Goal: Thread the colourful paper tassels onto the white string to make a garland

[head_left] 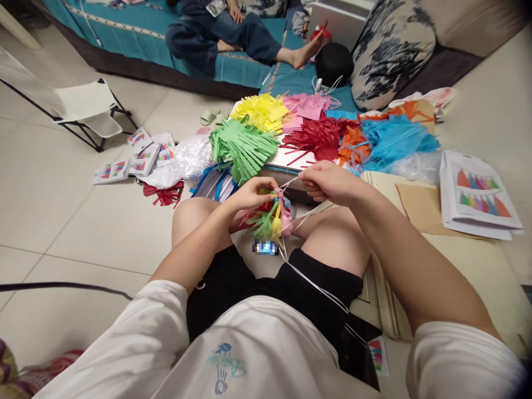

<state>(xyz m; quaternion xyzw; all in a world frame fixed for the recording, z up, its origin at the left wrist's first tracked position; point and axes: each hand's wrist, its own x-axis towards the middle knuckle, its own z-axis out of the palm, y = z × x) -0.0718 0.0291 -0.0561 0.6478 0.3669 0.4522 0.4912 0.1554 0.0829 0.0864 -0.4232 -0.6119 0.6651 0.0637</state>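
Note:
My left hand (251, 195) is closed on a bunch of coloured paper tassels (269, 218) held over my lap. My right hand (328, 180) pinches a thin white string (291, 182) that runs from the bunch to my fingers. More of the string trails down across my black shorts. Just beyond my hands lie piles of fringed paper: green (243, 145), yellow (261, 111), pink (306, 104), red (318, 136), orange (351, 145) and blue (393, 139).
Printed packaging cards (477, 195) lie at the right, with more (137, 154) on the tile floor at left beside clear plastic wrap (192, 158). A folding stool (89, 108) stands at left. Another person's legs (249, 41) rest on a teal mattress behind. A patterned cushion (390, 50) leans behind.

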